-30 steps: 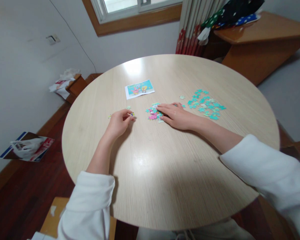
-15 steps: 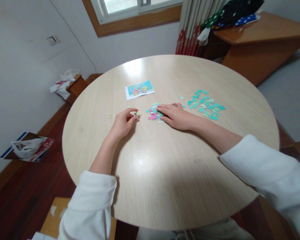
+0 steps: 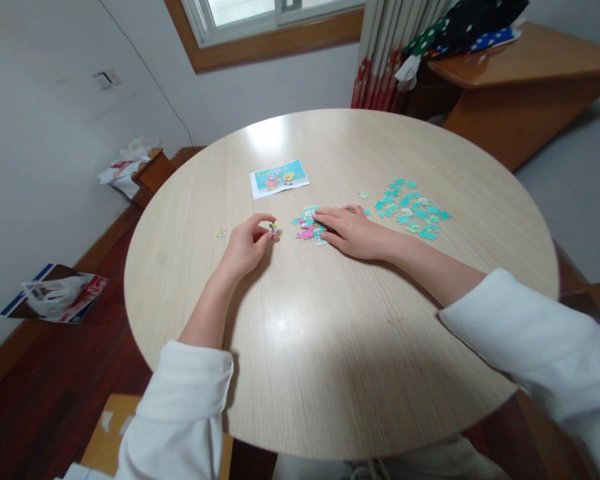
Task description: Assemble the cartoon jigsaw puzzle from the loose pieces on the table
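Observation:
My left hand (image 3: 247,245) pinches a small puzzle piece (image 3: 272,229) between thumb and fingers, just above the round wooden table (image 3: 300,347). A short way to its right lies a small cluster of joined puzzle pieces (image 3: 306,226), pink and teal. My right hand (image 3: 353,231) lies flat on the table with its fingertips pressing on the right side of that cluster. One loose piece (image 3: 221,233) lies to the left of my left hand.
A reference picture card (image 3: 279,177) lies beyond the cluster. A heap of several teal loose pieces (image 3: 413,209) sits at the right. Off the table are a wooden desk (image 3: 520,73) with clothes, a curtain (image 3: 387,47), and a bag (image 3: 55,297) on the floor.
My left hand has moved right toward the cluster with the small piece pinched in it, and lifted slightly. My right hand has stayed on the cluster.

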The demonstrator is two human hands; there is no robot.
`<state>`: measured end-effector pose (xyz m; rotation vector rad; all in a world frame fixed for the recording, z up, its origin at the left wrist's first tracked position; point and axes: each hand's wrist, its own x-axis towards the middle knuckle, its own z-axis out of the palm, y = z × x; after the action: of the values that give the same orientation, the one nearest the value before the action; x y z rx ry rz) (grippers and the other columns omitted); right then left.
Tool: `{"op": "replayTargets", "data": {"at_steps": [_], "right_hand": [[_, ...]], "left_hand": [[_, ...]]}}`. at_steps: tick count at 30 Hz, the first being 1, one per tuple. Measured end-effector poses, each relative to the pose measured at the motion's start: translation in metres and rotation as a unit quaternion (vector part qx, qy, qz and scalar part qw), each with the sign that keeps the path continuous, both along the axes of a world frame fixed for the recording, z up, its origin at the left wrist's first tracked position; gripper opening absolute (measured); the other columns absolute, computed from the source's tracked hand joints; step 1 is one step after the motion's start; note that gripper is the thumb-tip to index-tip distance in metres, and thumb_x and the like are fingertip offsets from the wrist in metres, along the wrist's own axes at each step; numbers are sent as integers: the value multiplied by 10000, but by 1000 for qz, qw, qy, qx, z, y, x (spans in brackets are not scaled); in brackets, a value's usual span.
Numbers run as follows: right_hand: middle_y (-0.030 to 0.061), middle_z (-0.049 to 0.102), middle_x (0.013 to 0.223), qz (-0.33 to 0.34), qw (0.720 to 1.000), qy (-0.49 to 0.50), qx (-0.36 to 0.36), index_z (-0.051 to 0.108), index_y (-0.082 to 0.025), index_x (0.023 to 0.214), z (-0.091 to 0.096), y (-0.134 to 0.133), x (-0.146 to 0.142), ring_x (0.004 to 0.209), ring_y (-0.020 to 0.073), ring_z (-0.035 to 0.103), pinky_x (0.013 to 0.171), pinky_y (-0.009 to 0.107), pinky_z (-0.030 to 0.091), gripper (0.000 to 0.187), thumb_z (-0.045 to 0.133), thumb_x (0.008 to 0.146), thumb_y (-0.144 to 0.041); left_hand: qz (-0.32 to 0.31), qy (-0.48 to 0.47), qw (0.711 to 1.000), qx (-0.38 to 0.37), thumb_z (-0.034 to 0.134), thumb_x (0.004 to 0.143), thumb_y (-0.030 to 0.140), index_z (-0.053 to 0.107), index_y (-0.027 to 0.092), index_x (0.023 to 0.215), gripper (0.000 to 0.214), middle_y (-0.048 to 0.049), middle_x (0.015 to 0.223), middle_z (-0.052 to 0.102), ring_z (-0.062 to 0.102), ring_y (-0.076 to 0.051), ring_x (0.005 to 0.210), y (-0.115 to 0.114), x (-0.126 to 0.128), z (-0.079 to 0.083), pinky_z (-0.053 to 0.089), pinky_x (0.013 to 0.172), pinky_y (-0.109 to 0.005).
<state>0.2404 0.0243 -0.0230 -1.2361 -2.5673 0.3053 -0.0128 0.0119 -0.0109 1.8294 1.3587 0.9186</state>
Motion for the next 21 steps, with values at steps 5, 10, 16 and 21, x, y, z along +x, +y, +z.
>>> {"op": "replayTargets", "data": {"at_steps": [5,10,16,21], "right_hand": [[188,506,1461,1,1000,4,0,514,-168,1384,-2,1,0,1381,321,419,1057,526,284,473,356,965,-321],[195,500,1463,-5,1000,-4,-6,511,-145,1382,0,0,0,1382,319,418,1070,516,269,476,355,966,-316],[184,501,1466,0,1000,1,1,516,-171,1377,-2,0,1,1378,320,418,1061,510,268,464,352,972,-327],[188,502,1463,3,1000,3,3,515,-169,1377,-4,2,2,1377,318,420,1059,515,271,463,352,971,-322]], "left_hand": [[9,-7,1000,-3,564,797,176,602,191,1031,237,-26,747,730,680,-160,742,0,1,0,501,725,-285],[11,-18,1000,-14,625,779,241,617,173,956,190,-41,730,718,692,-183,749,2,1,-2,504,717,-296],[7,2,1000,13,664,748,270,631,174,865,156,-33,737,685,641,-163,694,5,-1,-6,480,679,-289],[6,19,999,33,649,738,242,625,176,797,93,0,687,630,558,-121,611,5,-1,-5,443,607,-256]]}}
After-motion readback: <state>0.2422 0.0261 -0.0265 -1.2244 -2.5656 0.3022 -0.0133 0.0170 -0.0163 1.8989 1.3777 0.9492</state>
